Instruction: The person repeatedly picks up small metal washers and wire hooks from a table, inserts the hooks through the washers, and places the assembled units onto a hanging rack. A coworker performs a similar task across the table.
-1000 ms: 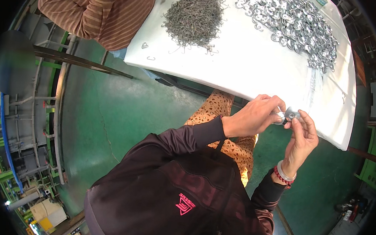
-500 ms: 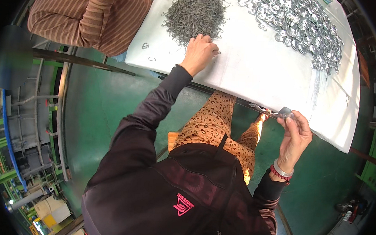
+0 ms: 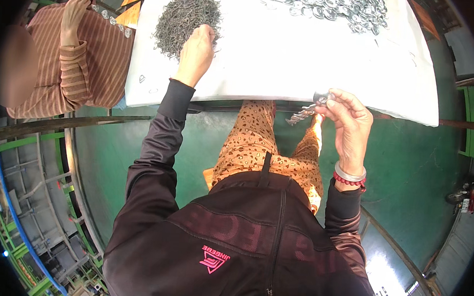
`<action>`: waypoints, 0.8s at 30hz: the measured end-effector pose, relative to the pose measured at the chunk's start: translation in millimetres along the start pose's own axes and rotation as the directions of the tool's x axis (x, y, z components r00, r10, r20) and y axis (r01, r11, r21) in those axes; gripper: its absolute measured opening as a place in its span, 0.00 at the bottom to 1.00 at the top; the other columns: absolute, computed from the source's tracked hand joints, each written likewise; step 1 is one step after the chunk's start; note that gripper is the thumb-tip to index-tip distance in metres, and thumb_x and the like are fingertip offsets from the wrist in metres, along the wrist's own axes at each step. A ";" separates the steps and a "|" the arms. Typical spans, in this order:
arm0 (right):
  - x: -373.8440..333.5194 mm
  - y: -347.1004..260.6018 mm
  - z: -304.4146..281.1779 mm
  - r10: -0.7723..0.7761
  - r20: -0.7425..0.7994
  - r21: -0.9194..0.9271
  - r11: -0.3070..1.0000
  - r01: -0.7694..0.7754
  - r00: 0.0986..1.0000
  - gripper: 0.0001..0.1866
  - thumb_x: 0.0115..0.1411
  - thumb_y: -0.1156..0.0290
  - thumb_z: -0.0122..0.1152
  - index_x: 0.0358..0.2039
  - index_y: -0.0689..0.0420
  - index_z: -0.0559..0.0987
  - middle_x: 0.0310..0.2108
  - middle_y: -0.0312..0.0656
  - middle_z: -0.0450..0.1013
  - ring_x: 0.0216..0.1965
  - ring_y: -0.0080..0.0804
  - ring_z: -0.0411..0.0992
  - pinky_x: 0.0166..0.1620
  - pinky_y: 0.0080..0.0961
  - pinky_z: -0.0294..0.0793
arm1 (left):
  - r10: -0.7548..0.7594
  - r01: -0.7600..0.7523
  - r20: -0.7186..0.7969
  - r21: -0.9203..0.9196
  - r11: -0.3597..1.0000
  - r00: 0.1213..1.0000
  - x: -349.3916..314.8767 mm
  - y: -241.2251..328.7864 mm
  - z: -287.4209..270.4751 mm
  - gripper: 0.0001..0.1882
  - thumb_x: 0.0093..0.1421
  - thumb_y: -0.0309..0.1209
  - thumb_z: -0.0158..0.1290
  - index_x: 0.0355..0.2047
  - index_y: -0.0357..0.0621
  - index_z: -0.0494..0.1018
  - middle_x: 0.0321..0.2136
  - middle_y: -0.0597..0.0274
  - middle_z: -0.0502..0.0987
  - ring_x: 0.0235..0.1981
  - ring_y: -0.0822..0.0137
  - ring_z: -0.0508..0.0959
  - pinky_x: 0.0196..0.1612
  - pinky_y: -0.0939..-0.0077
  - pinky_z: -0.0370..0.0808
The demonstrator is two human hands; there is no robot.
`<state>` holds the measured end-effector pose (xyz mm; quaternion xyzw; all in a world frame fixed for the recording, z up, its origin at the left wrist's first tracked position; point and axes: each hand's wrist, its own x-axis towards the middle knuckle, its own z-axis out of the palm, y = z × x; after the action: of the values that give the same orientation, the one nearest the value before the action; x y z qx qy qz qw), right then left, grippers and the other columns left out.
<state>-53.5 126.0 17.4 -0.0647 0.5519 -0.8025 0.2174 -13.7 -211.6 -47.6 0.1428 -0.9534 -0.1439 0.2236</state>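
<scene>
Leaving the right hand [image 3: 350, 125] alone pinching the metal piece [image 3: 320, 98], the left hand [image 3: 196, 58] has gone to the wire-hook heap [image 3: 182, 20], its grip hidden from me.

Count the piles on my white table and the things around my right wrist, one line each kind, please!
Dark wire hook pile: 1
Shiny metal disc pile: 1
Silvery bangle: 1
Red bead bracelet: 1
Total: 4
</scene>
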 end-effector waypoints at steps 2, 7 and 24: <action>-3.3 1.7 1.0 -0.012 -0.024 -0.017 1.000 0.012 1.000 0.11 0.53 0.84 0.57 0.38 0.69 0.76 0.31 0.48 0.76 0.29 0.34 0.77 0.35 0.25 0.79 | -0.003 0.004 -0.013 0.073 0.997 1.000 -2.5 2.9 -12.1 0.04 0.59 0.27 0.46 0.32 0.41 0.68 0.29 0.51 0.74 0.33 0.50 0.75 0.35 0.60 0.71; -12.4 3.5 0.7 -0.059 -0.023 -0.040 0.997 0.058 0.998 0.10 0.53 0.83 0.57 0.38 0.70 0.75 0.31 0.48 0.75 0.30 0.35 0.77 0.35 0.26 0.78 | -0.124 0.113 0.105 0.096 0.989 0.987 -1.8 -4.5 -19.7 0.07 0.57 0.29 0.46 0.29 0.43 0.73 0.26 0.49 0.77 0.30 0.49 0.78 0.35 0.56 0.73; -29.3 26.3 -18.0 -0.110 -0.017 -0.042 0.993 0.110 0.994 0.11 0.53 0.84 0.58 0.38 0.70 0.74 0.32 0.47 0.75 0.31 0.31 0.76 0.35 0.23 0.79 | 0.302 0.456 0.543 -0.833 0.314 0.783 -62.0 176.4 -22.7 0.08 0.60 0.32 0.53 0.35 0.40 0.72 0.33 0.65 0.71 0.29 0.74 0.73 0.33 0.81 0.73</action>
<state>-26.1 145.9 -9.5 -0.0918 0.5659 -0.8023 0.1662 13.5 -33.6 7.7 -0.0218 -0.6893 -0.7209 -0.0680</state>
